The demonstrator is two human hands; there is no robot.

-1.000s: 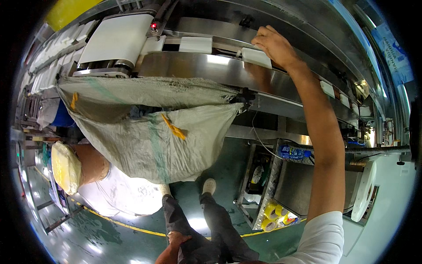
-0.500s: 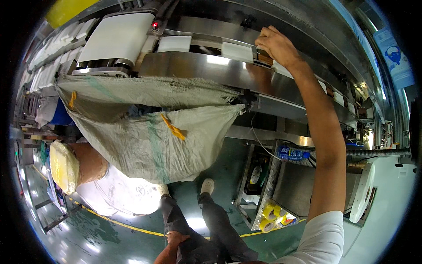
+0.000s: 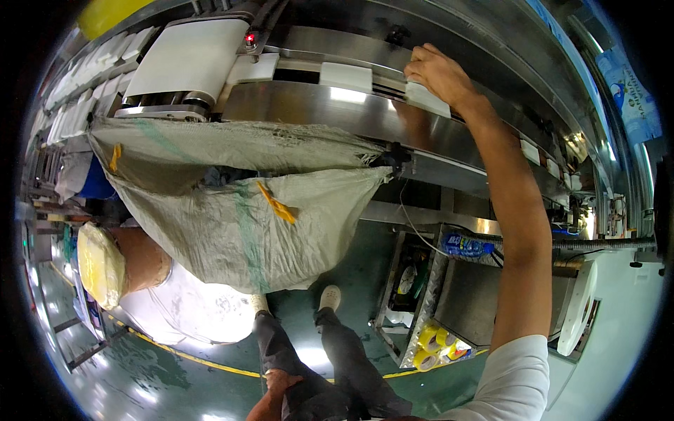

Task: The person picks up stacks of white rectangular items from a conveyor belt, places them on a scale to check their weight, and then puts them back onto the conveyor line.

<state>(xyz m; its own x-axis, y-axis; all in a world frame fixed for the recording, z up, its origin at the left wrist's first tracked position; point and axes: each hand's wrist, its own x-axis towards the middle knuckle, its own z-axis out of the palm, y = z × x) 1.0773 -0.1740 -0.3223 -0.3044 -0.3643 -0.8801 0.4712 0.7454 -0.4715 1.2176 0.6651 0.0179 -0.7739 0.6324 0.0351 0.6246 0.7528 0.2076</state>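
Note:
My right hand (image 3: 439,74) reaches over a metal conveyor channel (image 3: 295,105), its fingers curled together at the far rail. Whatever they may hold is hidden. Under that hand lies a flat white packet (image 3: 430,99); whether they touch cannot be told. Farther left in the channel are another white packet (image 3: 346,77) and a white piece (image 3: 254,69) beside the wide white belt (image 3: 186,59). Low in the picture, my left hand (image 3: 283,379) rests on my thigh, fingers laid along the trouser cloth, with nothing seen in it.
A grey woven sack (image 3: 302,231) hangs open in front of the conveyor. Stacked white packets (image 3: 74,116) stand far left, above a brown roll (image 3: 144,259). A blue-labelled bottle (image 3: 465,245) and yellow tape rolls (image 3: 430,344) sit right. A red lamp (image 3: 250,38) glows beside the belt.
The white packets lie at different places along the conveyor channel, and one is now below my right hand. Both hands have stayed nearly where they were.

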